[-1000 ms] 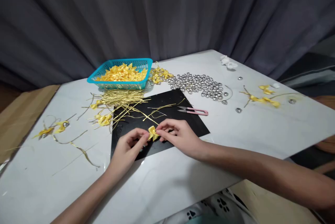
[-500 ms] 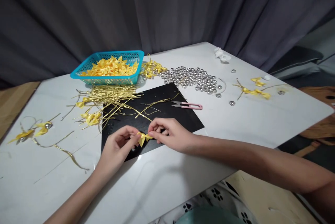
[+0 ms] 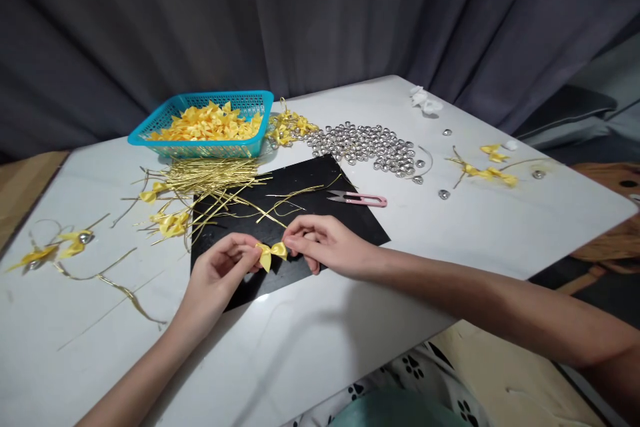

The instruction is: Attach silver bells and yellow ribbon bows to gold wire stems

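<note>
A small yellow ribbon bow (image 3: pixel 270 255) is held over the black mat (image 3: pixel 310 177). My left hand (image 3: pixel 226 266) pinches the bow's left loop between thumb and fingertips. At its right loop, the thumb and fingers of my right hand (image 3: pixel 325 244) are pressed together; whether they grip the loop's edge or something tiny beside it is too small to tell. Pink-handled thread snips (image 3: pixel 367 200) lie on the mat beyond my right hand. Gold wire ties (image 3: pixel 215 177) are heaped at the mat's upper left, with yellow bows (image 3: pixel 171 224) among them.
Behind the wires stands a blue basket (image 3: pixel 200 152) of yellow bows. Silver beads (image 3: pixel 370 144) are spread right of it. More bows with wires lie at the table's left (image 3: pixel 75 240) and right (image 3: pixel 490 175). White crumpled scraps (image 3: pixel 425 102) rest at the back.
The bow now shows both loops, its right one uncovered as my right fingers have shifted off it to its edge. My left hand has moved slightly left and up.
</note>
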A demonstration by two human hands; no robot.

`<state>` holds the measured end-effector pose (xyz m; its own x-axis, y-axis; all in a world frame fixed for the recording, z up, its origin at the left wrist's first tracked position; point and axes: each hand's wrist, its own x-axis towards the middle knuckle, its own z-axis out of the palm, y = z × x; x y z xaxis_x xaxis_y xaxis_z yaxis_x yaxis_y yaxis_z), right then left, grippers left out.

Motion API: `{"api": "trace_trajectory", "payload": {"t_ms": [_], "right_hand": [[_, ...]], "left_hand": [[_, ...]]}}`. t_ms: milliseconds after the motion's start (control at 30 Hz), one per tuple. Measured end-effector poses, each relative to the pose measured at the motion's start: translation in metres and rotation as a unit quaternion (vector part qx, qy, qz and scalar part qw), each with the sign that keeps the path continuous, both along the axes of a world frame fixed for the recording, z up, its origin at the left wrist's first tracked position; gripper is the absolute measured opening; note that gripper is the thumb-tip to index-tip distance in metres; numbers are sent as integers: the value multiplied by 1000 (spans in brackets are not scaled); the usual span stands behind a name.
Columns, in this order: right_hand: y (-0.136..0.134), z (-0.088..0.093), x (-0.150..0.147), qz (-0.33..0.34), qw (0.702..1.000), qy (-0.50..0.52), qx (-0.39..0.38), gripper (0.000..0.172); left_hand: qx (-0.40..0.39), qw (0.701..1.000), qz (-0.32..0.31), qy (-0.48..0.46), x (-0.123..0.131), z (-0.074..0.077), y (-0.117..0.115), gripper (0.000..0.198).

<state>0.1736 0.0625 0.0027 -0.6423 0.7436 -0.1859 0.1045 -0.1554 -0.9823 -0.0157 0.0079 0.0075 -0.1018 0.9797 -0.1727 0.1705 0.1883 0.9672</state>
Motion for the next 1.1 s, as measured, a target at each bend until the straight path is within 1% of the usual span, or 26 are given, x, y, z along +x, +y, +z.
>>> {"api": "trace_trajectory", "payload": {"t_ms": [67,267,400,533,633,733,800,900,1000,1100], "right_hand": [[-1,-1,-2,4,1000,-16,16,14],[-2,-5,-5,7,994,-71,84,10],[-2,-7,-4,8,988,-68,141,11],[-2,-8,-3,20,979,-56,195,10],[-1,-7,-2,33,981,-54,182,10],[0,-5,-2,31,990,-59,128,10],[0,-3,-1,31,994,-58,90,9],[1,1,0,45,996,-53,57,12],[2,0,1,52,995,-59,56,17],[3,-3,0,53,991,-69,98,11]], "left_hand": [[3,1000,-4,11,2,0,0,22],[8,998,-37,59,2,-2,-4,22],[15,992,-62,106,0,-5,-6,24],[49,985,-81,143,0,-9,-7,23],[68,980,-85,165,0,-10,-8,21],[70,980,-91,162,-1,-9,-8,21],[57,982,-101,149,-2,-8,-7,19],[55,983,-104,141,-2,-8,-7,15],[83,981,-94,149,0,-8,-8,10],[102,979,-83,157,0,-8,-10,9]]}}
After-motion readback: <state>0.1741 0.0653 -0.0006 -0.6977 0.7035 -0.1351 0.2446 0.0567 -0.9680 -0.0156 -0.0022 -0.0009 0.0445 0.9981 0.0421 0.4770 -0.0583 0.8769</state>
